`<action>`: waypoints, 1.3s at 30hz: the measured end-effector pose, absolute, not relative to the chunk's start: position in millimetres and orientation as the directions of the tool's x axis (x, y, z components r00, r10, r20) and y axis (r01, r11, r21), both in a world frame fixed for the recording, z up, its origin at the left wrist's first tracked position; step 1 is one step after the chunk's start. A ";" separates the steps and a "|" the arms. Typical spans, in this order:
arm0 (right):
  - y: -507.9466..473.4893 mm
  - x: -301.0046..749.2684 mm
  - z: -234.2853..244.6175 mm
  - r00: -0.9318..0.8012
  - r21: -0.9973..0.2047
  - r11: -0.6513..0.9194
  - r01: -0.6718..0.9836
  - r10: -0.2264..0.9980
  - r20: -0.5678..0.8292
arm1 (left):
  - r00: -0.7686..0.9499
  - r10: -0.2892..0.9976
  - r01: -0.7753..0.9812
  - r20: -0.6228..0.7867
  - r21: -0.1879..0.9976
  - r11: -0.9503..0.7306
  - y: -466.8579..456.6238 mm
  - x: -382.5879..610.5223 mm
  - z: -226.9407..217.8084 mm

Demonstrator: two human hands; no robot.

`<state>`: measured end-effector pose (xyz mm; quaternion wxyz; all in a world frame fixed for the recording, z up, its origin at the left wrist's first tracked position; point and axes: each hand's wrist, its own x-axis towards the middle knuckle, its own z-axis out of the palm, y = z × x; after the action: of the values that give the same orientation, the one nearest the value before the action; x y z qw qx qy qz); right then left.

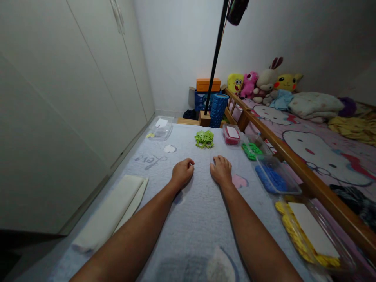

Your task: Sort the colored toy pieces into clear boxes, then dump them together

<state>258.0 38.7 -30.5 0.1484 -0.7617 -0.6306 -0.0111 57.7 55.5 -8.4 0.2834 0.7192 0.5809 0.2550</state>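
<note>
Two bare hands over a pale blue cloth [199, 219], catalogued as we find them.

Left hand [183, 172]: on its side at the middle of the cloth, fingers half curled, thumb near the forefinger; whether anything sits inside the curl we cannot tell.

Right hand [222, 170]: palm down on the cloth, level with the left and apart from it, fingers side by side, loosely bent rather than pressed together.

Lime pieces [204, 140]: one heap, near the far edge of the cloth, ahead of both hands and between them, touched by neither.

Right side, from far to near, we list four clear boxes. Red box [232, 135]: white label on top. Green box [264, 145]: green pieces within. Blue box [289, 176]: blue pieces within. Yellow box [327, 223]: nearest of the four, white label.

Left side: a clear box [164, 131] at the far corner, with a white label; a folded white cloth [110, 213] lying beside the left forearm.

Beyond the far edge: a black pole [216, 58] rising from a wooden block, a blue roller [219, 109], an orange box [208, 85].

Far right: a wooden rail [273, 133], then a pink bed [282, 129] bearing plush toys [250, 83].
</note>
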 end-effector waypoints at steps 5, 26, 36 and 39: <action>38.2 258.3 -32.4 0.201 -0.214 -0.153 0.965 0.954 0.224 | 0.216 0.976 0.683 -0.028 0.719 -0.131 89.7 42.4 4.5; 37.0 257.1 -27.2 0.223 -0.255 -0.165 0.953 0.950 0.219 | 0.167 0.978 0.983 0.127 0.047 -0.175 205.2 -48.3 28.1; 38.0 258.4 -26.5 0.232 -0.279 -0.171 0.945 0.952 0.201 | 0.353 0.921 0.934 0.168 -0.130 -0.334 141.4 -34.5 28.1; 37.5 257.9 -24.9 0.233 -0.290 -0.168 0.942 0.950 0.205 | 0.445 0.880 0.891 0.165 -0.186 -0.415 96.6 -18.4 29.9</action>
<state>257.9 37.5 -24.9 0.1805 -0.7643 -0.6190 0.0118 -18.4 96.6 29.9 -0.1236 0.8409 0.5265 0.0205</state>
